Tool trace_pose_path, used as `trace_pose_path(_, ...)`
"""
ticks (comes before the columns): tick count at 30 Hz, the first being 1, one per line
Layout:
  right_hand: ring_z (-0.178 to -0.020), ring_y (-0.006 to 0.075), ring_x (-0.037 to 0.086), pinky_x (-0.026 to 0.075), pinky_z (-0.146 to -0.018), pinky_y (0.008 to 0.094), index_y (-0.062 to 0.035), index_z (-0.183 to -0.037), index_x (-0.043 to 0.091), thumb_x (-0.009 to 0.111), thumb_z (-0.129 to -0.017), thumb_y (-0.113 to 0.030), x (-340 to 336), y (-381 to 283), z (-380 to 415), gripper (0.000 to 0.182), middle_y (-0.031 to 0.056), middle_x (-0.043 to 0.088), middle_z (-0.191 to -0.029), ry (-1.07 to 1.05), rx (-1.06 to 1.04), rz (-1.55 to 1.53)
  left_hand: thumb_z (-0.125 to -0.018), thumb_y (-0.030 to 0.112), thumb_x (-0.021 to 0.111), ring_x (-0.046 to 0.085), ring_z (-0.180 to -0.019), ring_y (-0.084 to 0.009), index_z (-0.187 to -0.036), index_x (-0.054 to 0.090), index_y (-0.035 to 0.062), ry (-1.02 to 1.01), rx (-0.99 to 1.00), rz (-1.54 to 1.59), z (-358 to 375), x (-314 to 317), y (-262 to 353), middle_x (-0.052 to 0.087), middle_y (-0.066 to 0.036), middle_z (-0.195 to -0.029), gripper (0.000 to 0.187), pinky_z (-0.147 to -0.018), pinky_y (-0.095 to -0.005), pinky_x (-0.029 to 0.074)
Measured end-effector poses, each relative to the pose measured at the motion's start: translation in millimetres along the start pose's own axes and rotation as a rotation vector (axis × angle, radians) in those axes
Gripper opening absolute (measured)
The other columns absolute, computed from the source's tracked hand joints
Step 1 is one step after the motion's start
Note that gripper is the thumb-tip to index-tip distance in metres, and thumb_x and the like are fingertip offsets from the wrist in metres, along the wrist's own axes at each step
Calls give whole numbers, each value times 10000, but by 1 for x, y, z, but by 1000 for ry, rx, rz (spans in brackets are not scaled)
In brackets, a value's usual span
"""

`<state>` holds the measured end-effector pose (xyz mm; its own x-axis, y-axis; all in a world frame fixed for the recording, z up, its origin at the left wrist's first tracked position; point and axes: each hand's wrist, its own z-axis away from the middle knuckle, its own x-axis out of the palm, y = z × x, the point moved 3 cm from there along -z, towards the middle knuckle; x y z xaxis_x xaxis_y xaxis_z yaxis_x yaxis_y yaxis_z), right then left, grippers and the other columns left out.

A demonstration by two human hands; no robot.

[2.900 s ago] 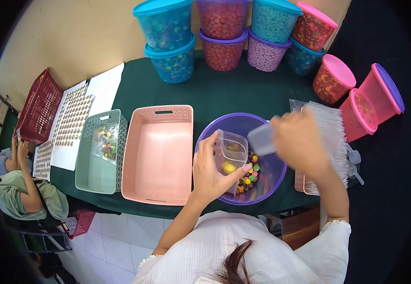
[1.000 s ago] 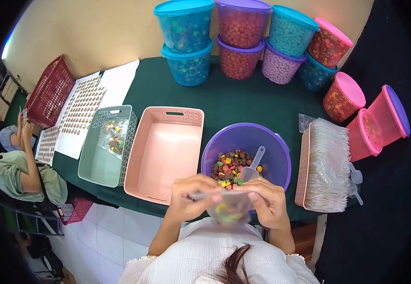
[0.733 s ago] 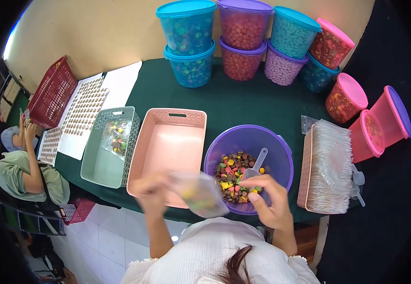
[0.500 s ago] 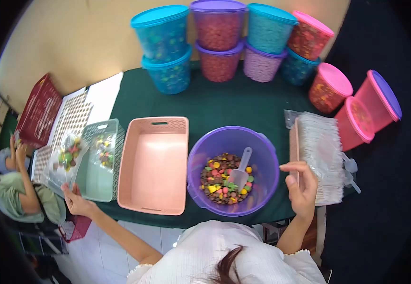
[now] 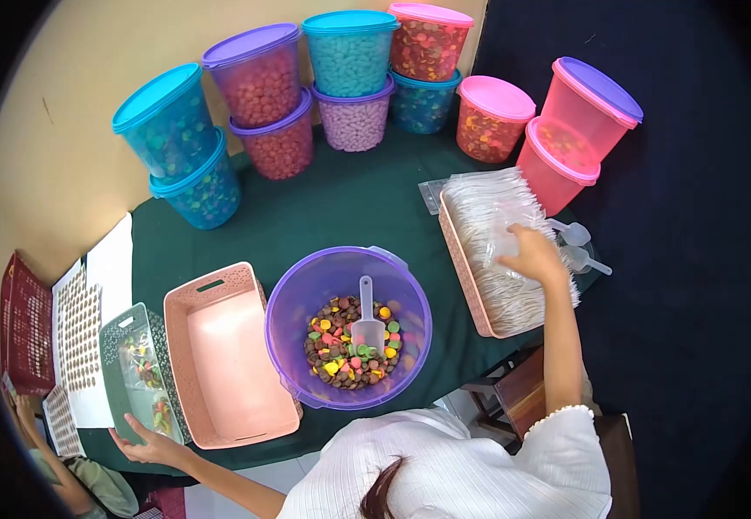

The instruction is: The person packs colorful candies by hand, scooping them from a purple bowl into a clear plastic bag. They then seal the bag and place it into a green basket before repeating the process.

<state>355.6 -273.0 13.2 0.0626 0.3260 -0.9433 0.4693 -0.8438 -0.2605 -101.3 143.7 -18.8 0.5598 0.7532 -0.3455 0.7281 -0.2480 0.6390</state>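
My left hand (image 5: 149, 446) is open at the near end of the green basket (image 5: 116, 381), thumb and fingers apart and holding nothing. Filled clear bags of coloured candy (image 5: 162, 417) lie in that basket. My right hand (image 5: 534, 256) reaches over a pink basket (image 5: 469, 290) packed with a row of clear plastic bags (image 5: 501, 307). Its thumb and index finger are apart on the top of the bags. Between my hands stands a purple tub (image 5: 278, 324) with brown and coloured candies (image 5: 341, 342) and a clear scoop (image 5: 367, 324) resting in them.
A pink tray (image 5: 220, 346) stands between the green basket and the tub. Lidded candy tubs (image 5: 354, 56) line the back. Further scoops (image 5: 576, 233) lie at right. Sticker sheets (image 5: 79, 329) and a maroon basket (image 5: 25, 329) are at far left, near another person's arm (image 5: 55, 463).
My left hand has let go of a filled candy bag, now in the green basket. My right hand has moved onto the stacked bags. The view has turned to the right.
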Motion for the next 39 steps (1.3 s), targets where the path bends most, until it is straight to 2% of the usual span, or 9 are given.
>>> trace_pose_path(3, -902, 335, 558, 444, -765, 389, 32, -1031, 492, 677, -638, -264, 33, -9, -8, 526, 212, 582, -917, -327, 163, 234, -825, 205, 512, 392, -1083, -209, -1176, 410, 62, -270, -284, 685, 31, -3, 67, 415, -126, -1169, 393, -870, -358, 353)
trace_pose_path(8, -879, 377, 555, 452, -749, 411, 49, -1052, 476, 577, -676, -131, 46, -15, -10, 429, 236, 575, -918, -387, 141, 248, -816, 145, 495, 421, -1033, -192, -1195, 361, 21, -582, -55, 911, 83, -18, 123, 382, -114, -1180, 421, -861, -346, 376)
trace_pose_path(16, -842, 226, 587, 461, -761, 299, 68, -1039, 481, 385, -774, 66, -39, -86, 33, 282, 183, 569, -965, 637, -28, -985, -786, 142, 509, 495, -969, -227, -1181, 388, 9, -1167, -31, 1208, 106, -21, 140, 376, -142, -1197, 435, -869, -368, 381)
trace_pose_path(20, -872, 248, 592, 454, -800, 331, 62, -1025, 499, 407, -712, 144, -25, -176, 87, 336, 199, 588, -950, 372, -627, -1010, -600, 653, 584, 364, -1151, -293, -1327, 148, 27, -1482, -253, 1428, 132, -24, 194, 261, -184, -1307, 1054, -931, -418, 322)
trace_pose_path(28, -1078, 276, 481, 345, -942, 439, 2, -1029, 557, 449, -644, 144, 33, -219, 128, 424, 139, 535, -1104, -119, -956, -999, -441, 740, 609, 255, -1215, -309, -1331, 73, 41, -1097, -366, 1604, 113, -21, 196, 204, -180, -1321, 1252, -994, -450, 245)
trace_pose_path(32, -1054, 286, 499, 340, -940, 449, -2, -1003, 567, 500, -654, 51, 29, -218, 118, 359, 137, 546, -1087, -384, -1070, -957, -318, 493, 817, 314, -1143, -266, -1329, 49, 12, -1126, -364, 1560, 119, -28, 200, 278, -133, -1210, 1357, -969, -419, 242)
trace_pose_path(34, -1019, 289, 517, 349, -933, 444, 0, -990, 569, 531, -661, -29, 15, -204, 101, 332, 148, 553, -1064, -352, -1013, -1134, -385, 432, 820, 319, -1140, -284, -1322, 81, 7, -959, 119, 1503, 121, -36, 208, 294, -140, -1205, 1267, -975, -449, 211)
trace_pose_path(36, -907, 264, 559, 410, -863, 392, 6, -958, 572, 587, -669, -231, 4, -191, 90, 374, 167, 576, -959, -245, -845, -1485, -425, 412, 809, 327, -1138, -296, -1316, 98, 6, -935, 293, 1431, 136, -34, 210, 320, -147, -1193, 1210, -982, -473, 176)
trace_pose_path(39, -781, 192, 574, 455, -709, 288, 35, -974, 557, 616, -708, -177, -22, -194, 88, 345, 134, 577, -871, -250, -520, -1297, -493, 385, 784, 339, -1137, -321, -1307, 128, 8, -889, 548, 1276, 151, -39, 223, 371, -158, -1170, 1112, -989, -520, 110)
